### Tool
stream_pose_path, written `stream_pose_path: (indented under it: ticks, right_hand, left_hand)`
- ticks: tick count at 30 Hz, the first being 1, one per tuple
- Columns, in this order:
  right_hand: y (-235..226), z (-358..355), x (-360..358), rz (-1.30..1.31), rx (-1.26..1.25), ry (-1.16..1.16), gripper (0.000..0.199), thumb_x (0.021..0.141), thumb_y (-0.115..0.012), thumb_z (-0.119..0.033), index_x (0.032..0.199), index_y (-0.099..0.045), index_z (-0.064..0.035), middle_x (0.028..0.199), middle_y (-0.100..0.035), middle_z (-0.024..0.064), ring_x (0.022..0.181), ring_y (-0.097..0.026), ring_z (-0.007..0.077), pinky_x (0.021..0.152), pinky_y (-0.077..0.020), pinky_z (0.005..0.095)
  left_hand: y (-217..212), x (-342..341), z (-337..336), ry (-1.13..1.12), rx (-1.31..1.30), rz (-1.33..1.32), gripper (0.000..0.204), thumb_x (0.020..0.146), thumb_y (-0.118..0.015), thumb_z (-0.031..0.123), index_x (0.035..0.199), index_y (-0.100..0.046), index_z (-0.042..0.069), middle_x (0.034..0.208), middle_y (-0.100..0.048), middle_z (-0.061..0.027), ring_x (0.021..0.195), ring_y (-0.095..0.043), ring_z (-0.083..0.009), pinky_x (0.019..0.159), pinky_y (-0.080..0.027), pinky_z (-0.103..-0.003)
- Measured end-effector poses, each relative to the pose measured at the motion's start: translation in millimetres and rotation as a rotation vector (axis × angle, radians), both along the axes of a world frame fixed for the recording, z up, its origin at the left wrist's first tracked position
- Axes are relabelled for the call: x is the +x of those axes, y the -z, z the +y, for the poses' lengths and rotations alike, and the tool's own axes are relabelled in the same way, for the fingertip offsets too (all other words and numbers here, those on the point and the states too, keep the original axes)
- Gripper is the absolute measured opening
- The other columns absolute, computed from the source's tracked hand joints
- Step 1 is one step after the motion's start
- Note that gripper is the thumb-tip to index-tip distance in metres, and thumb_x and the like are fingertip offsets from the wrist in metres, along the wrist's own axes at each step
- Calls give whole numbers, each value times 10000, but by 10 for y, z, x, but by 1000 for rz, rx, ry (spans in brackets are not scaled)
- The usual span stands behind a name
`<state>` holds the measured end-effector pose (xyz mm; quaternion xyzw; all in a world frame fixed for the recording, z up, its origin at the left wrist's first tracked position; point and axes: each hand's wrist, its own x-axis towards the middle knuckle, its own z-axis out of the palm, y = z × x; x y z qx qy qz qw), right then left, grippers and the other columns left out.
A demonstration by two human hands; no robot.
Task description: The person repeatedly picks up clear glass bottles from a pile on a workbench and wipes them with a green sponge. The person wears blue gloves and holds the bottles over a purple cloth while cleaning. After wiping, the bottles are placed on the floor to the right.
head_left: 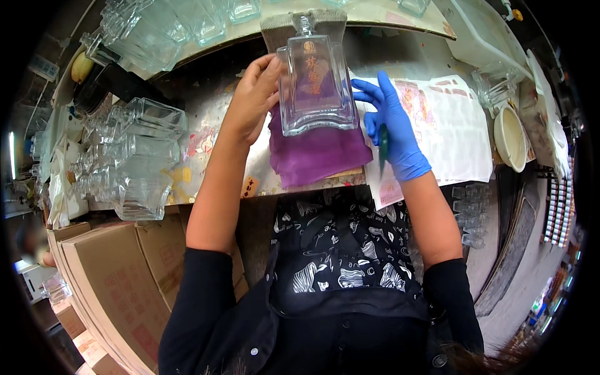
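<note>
A clear square glass bottle (312, 87) with a gold label on its face lies on a purple cloth (315, 156) at the bench's middle. My left hand (253, 97), bare, presses against the bottle's left side. My right hand (390, 128) wears a blue glove; its fingertips touch the bottle's right edge and it grips a small dark green tool (383, 147) pointing down.
Several empty glass bottles (134, 156) are stacked at the left, more (169, 28) at the back. White sheets of labels (447, 125) lie to the right beside a white bowl (511, 139). Cardboard boxes (112, 281) stand below the bench at the left.
</note>
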<state>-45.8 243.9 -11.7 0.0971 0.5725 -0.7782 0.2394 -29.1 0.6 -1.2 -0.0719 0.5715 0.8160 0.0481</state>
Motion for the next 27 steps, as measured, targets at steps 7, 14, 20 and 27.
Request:
stream_pose_path:
  ticks: [7,14,20,27]
  right_hand:
    - [127,111,62,-146,-214,-56,642,979,-334,-568,1138,-612,-12,510,-282,-53,409,-289,93,391,-266,257]
    - [458,437,111,-238,-537,243,784,957,-265,-651,1170,-539,52,546,-271,-38,511,-303,109,489,-305,267]
    - [359,437,259,-285,-525,324,758,915,-394,-645,1194,-549,44,966,-614,153,909,-599,273,855,-506,396]
    - [-137,323,129,190,-367,185,348,901,-582,-111,1212,-521,35,1116,-609,131,992,-615,207,902,-509,311]
  left_hand:
    - [44,296,132,13,-194,109,726,837,-724,191,1388,-318,-51,1247,-537,-170,1145,-543,-219,970,-441,-314]
    - [76,276,128,23,-138,108,748,801,-744,102,1388,-310,-59,1244,-533,-178,1145,-543,-217,982,-440,-320]
    - [72,285,122,24,-126,107,763,795,-750,102,1393,-304,-58,1250,-524,-184,1169,-531,-228,993,-434,-322]
    - [112,276,190,17,-136,136,836,772,-765,126,1412,-259,-57,1305,-468,-204,1212,-500,-259,1024,-413,-350]
